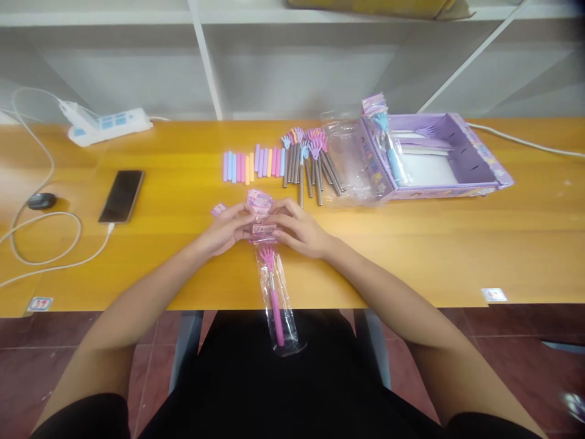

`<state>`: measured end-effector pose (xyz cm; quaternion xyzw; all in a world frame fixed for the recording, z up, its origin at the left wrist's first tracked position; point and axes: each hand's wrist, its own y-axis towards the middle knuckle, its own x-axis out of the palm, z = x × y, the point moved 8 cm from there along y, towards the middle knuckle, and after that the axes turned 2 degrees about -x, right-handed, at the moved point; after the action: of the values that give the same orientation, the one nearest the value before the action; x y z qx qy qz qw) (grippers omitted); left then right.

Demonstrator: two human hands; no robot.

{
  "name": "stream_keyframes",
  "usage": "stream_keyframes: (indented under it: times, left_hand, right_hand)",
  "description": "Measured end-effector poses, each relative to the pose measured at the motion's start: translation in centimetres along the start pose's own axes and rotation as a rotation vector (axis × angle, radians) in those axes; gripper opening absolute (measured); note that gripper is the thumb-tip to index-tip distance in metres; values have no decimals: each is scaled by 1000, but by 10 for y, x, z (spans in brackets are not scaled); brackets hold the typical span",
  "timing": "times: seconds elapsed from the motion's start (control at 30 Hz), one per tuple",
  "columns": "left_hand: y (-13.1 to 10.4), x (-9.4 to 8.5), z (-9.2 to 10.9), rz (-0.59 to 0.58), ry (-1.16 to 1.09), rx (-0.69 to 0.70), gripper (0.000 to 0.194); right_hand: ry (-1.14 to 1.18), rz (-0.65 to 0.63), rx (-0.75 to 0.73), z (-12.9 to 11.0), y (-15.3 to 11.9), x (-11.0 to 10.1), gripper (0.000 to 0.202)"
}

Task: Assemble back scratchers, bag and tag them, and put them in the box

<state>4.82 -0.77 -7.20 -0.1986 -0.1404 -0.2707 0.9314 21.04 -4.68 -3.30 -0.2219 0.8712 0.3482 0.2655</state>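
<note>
A pink hand-shaped back scratcher lies in a clear plastic bag that hangs over the table's front edge. Across the bag's top sits a pink printed header card. My left hand pinches the card's left end, and my right hand has its fingers closed on the right end. Just behind the fingers is a pile of similar cards, partly covered by them. One loose card lies beside my left hand.
Behind my hands lie a row of coloured handles and several back scratchers with metal shafts. A purple box stands back right, a bagged blue scratcher leaning on it. Leftward are a phone, cables, a mouse and a power strip.
</note>
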Motion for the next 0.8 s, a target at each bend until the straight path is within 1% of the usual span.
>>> stream_keyframes:
  times: [0.1,0.2,0.3,0.6,0.8]
  left_hand:
    - [-1,2,0,-10,0,-5,30]
    - [-1,1,-1,4,-7,-6,29]
    - [0,-1,-2,16,-33,-6,27]
    - [2,-2,-5,27,-79,-14,25]
    - [1,-3,-2,46,-84,-12,23]
  right_hand:
    - [11,-16,-8,-1,0,1,30]
    - [-16,-33,-7,-2,0,1,32]
    - [-80,-54,-14,-1,-1,3,35]
    - [-294,-102,-98,-2,-5,7,45]
    - [-430,-140,-99,-3,-5,9,46]
